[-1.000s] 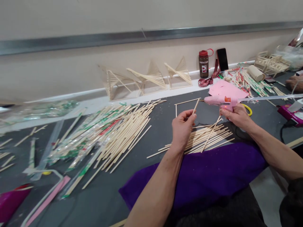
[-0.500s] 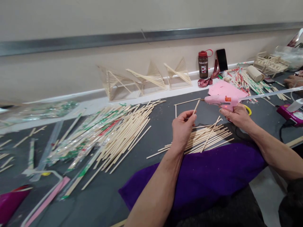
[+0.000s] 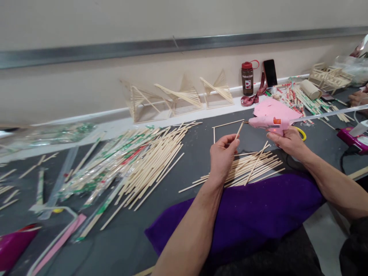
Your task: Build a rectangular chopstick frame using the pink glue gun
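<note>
While the left hand's fingers pinch a thin wooden stick near its lower end, its upper tip meets the nozzle of the pink glue gun, gripped by the right hand. The stick looks light, stiff and easily snapped, best held lightly away from the hot tip. Beyond lie two joined sticks on the desk; loose sticks lie nearer.

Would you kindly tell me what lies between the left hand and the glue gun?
In the head view, a wooden stick held by the left hand spans that stretch, its tip by the nozzle of the glue gun.
</note>
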The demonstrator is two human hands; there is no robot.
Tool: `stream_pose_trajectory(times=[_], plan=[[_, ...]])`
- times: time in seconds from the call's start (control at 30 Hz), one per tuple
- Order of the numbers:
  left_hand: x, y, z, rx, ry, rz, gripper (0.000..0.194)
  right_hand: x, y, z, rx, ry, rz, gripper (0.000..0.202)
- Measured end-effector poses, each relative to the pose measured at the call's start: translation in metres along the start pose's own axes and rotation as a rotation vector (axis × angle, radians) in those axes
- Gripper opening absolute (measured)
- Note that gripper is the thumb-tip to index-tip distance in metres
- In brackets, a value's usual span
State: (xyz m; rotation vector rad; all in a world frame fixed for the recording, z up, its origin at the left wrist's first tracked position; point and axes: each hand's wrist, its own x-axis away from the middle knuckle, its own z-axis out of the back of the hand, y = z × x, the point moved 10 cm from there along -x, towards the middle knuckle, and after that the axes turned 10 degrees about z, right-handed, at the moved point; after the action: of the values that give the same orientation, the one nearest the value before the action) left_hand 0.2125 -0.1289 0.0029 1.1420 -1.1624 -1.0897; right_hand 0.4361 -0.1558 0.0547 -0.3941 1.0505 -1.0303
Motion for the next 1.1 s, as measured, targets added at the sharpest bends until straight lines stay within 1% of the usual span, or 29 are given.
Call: stream_pose_trajectory(times=[0.27,0.57,0.77,0.97,1.1], plan=[[-0.0018,-0.0002,0.0017,0.019,0.006,0.001,0.036,-0.0008,-0.0025,-0.0009,0.019,-0.019,0.017,0.036],[-0.0007,-0.0004,0.0007,0.003,-0.001,0.013,0.035,0.0006,0.0002,-0.0002,-0.014,0.021,0.005,0.035],[0.0002,0.0001,0.0007,0.006,-0.001,0.022,0.035,0.0003,-0.0012,-0.0043,-0.037,-0.016,0.021,0.038],[0.0005,0.0002,-0.0005,0.020,-0.008,0.015,0.034,0.0009,0.0019,0.0012,-0.010,0.030,-0.004,0.038],[0.0008,0.0003,-0.0007,0.014,-0.009,0.029,0.036,0.0003,0.0014,-0.0017,-0.004,0.005,0.013,0.039]])
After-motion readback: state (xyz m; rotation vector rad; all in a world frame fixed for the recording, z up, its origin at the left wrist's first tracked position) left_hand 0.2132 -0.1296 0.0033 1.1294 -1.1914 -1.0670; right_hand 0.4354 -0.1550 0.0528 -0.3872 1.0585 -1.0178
